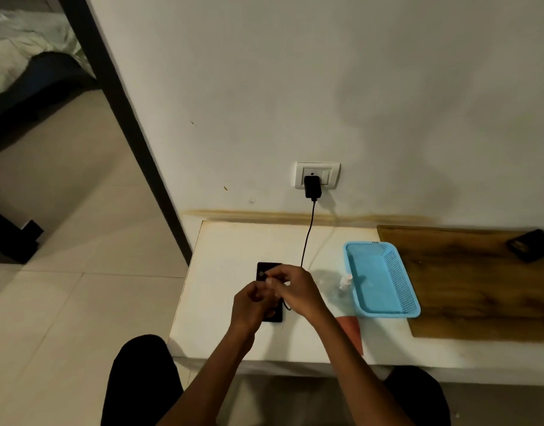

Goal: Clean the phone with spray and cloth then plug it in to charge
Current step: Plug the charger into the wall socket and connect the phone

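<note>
So the phone (269,290) is lying flat on the white table (227,302), near the left end of it. Its long axis runs away from the person toward the wall, so one short end points at the wall and the other at the table's front edge. Only the far end and a bit of the near end show, since both hands sit right over the middle.

The left hand (249,305) has its fingers curled in over the near half of the phone. It looks like it's gripping something, but I honestly can't tell what. The right hand (292,287) is also curled, fingertips pinched together above the phone's far half, and the black cable (307,238) runs down to it, so it seems to hold the cable there. A small loop of cable pokes out below that hand, just beside the phone's right edge.

The cable hangs from a black charger (312,187) that's plugged into the wall socket (317,175) above the table.

To the right there's a clear spray bottle (341,285) touching a blue basket (383,279), and a reddish cloth (352,330) near the front edge, partly hidden under the right forearm. A wooden board (479,287) lies further right with a dark object (530,245) on its far corner.
</note>
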